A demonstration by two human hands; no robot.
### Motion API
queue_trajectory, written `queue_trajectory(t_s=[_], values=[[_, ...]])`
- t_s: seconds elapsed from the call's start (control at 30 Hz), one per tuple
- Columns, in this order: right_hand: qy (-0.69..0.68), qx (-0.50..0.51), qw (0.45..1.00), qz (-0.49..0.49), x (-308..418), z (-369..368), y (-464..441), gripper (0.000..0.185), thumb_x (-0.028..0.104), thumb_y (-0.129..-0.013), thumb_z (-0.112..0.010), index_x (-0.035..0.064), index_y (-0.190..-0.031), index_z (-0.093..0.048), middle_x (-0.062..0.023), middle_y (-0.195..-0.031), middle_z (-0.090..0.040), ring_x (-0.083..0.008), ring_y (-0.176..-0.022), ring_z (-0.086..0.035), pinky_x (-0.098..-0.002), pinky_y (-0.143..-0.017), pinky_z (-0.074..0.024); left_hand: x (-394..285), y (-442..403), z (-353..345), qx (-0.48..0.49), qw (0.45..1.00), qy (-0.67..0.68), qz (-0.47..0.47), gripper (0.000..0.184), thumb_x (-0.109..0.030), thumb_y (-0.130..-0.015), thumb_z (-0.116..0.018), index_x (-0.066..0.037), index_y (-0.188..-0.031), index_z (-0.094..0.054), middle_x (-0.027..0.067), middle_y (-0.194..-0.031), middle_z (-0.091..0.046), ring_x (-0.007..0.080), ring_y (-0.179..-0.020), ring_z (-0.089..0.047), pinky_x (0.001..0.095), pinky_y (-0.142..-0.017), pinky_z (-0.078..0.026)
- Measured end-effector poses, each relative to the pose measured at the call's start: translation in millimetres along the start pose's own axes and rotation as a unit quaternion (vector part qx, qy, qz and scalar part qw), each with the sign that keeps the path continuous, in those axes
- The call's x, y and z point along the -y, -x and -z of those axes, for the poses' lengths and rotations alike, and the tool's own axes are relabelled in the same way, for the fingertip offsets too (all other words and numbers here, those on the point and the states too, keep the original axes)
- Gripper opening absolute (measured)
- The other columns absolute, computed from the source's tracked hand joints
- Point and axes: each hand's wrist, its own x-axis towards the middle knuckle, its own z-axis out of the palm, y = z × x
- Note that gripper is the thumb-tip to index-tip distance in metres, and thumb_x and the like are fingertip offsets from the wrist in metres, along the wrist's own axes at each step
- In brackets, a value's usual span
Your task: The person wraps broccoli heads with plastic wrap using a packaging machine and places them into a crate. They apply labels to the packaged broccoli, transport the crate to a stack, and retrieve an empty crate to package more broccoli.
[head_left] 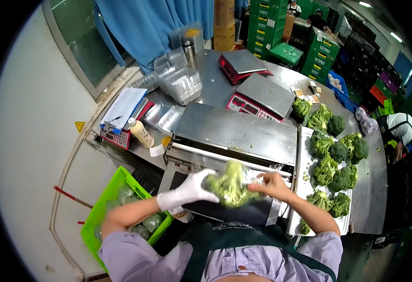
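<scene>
A head of broccoli [233, 184], stem side up and partly covered in clear plastic film, is held in front of my chest above the wrapping machine [236, 127]. My left hand [189, 189], in a white glove, grips its left side. On the right, my bare right hand [272, 186] has its fingers closed at the edge of the broccoli, where film shows. Motion blurs the broccoli a little. Below it lies the dark plate [243, 210] of the machine, and a white roller [229, 159] runs just beyond.
Several broccoli heads [325, 170] lie on a white tray [304, 188] at right. A green crate [91, 221] with wrapped pieces stands lower left. Red scales [257, 101], clear plastic boxes [183, 87], a bottle [141, 133] and a clipboard [126, 107] occupy the table. Another person [397, 127] bends at far right.
</scene>
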Motion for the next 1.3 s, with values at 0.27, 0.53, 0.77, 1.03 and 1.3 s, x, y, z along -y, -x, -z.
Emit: queue_trajectory(t_s=[0.27, 0.53, 0.77, 1.03, 1.3], values=[[-0.423, 0.318, 0.803, -0.275, -118, -86, -15, 0.062, 0.050, -0.091, -0.044, -0.0105, -0.105, -0.052, -0.0137, -0.073, -0.061, -0.0083, -0.041, -0.049, -0.0172, -0.033, -0.0401, 30, 47, -39, 0.181, 0.703, 0.439, 0.530, 0.063, -0.069, -0.083, -0.036, -0.016, -0.107, -0.061, -0.0005, -0.070, -0.061, 0.0057, -0.042, -0.046, 0.0181, -0.034, -0.034], [-0.253, -0.002, 0.945, -0.206, -95, -93, 76, 0.061, 0.060, -0.087, -0.042, 0.0008, -0.082, -0.057, -0.0021, -0.055, -0.047, -0.0106, -0.046, -0.048, -0.0264, -0.042, -0.0397, -6, 90, -41, 0.044, 0.842, 0.256, 0.474, 0.085, -0.075, -0.081, -0.026, 0.002, -0.097, -0.059, 0.0084, -0.067, -0.059, 0.0143, -0.050, -0.057, 0.0200, -0.046, -0.045], [-0.251, -0.231, 0.935, -0.098, -95, -95, 88, 0.039, 0.031, -0.087, -0.061, 0.0078, -0.057, -0.052, 0.0073, -0.051, -0.041, -0.0030, -0.050, -0.035, -0.0231, -0.044, -0.0270, 4, 115, -49, -0.219, 0.944, 0.092, 0.227, 0.042, -0.039, -0.094, -0.043, -0.002, -0.083, -0.060, 0.0051, -0.061, -0.057, 0.0137, -0.052, -0.053, 0.0263, -0.049, -0.039], [0.270, -0.373, 0.885, 0.068, -155, -99, 53, 0.035, 0.021, -0.085, -0.059, 0.0051, -0.055, -0.050, -0.0174, -0.051, -0.053, -0.0326, -0.042, -0.054, -0.0395, -0.039, -0.0391, 81, 88, -48, -0.225, 0.863, -0.453, 0.015, 0.006, -0.014, -0.082, -0.058, -0.011, -0.084, -0.063, 0.0069, -0.070, -0.060, 0.0253, -0.057, -0.060, 0.0344, -0.049, -0.047], [0.308, -0.307, 0.854, 0.286, -151, -135, 3, 0.010, 0.011, -0.066, -0.064, 0.0054, -0.071, -0.058, -0.0124, -0.060, -0.055, -0.0282, -0.049, -0.056, -0.0363, -0.039, -0.0407, 95, 55, -100, -0.309, 0.948, 0.064, 0.048, 0.007, -0.012, -0.080, -0.059, -0.010, -0.087, -0.062, 0.0027, -0.072, -0.061, 0.0153, -0.063, -0.062, 0.0234, -0.060, -0.049]])
